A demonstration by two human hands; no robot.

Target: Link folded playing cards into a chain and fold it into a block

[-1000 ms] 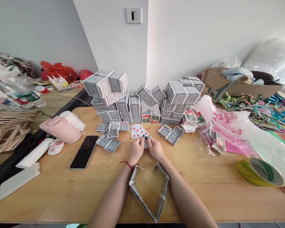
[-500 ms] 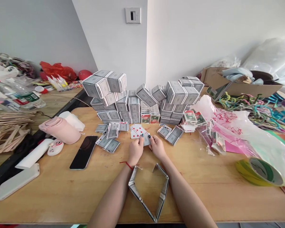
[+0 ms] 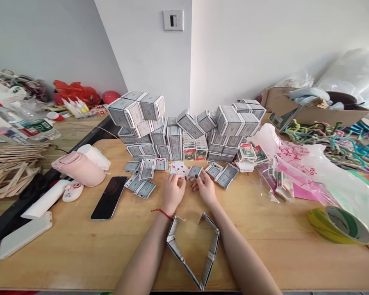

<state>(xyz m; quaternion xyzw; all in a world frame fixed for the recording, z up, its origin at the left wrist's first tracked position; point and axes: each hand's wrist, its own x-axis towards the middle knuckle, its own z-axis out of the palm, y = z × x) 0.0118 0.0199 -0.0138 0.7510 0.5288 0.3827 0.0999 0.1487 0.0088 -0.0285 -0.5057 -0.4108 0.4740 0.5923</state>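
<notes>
My right hand (image 3: pixel 204 189) grips a grey-backed playing card (image 3: pixel 195 171) between thumb and fingers. Beside it, my left hand (image 3: pixel 174 191) is closed in a pinch at the near edge of some face-up red-suit cards (image 3: pixel 177 167); what sits between its fingertips is too small to make out. Below my wrists, between the forearms, a bent frame of joined cards (image 3: pixel 213 246) stands on edge, with a gap at its far end. Loose card pieces lie left (image 3: pixel 144 187) and right (image 3: pixel 227 175) of my hands.
Blocks built from cards are stacked at the back left (image 3: pixel 126 110) and back right (image 3: pixel 230 121). A black phone (image 3: pixel 108 198), a pink bottle (image 3: pixel 80 169) and a white power bank (image 3: pixel 26 235) lie on the left. Yellow tape (image 3: pixel 322 225) and a plastic bag (image 3: pixel 298 153) are on the right.
My hands have moved slightly apart. The card both thumbs were on is now with my right hand, a bit to the right, while my left hand has shifted left toward the face-up cards.
</notes>
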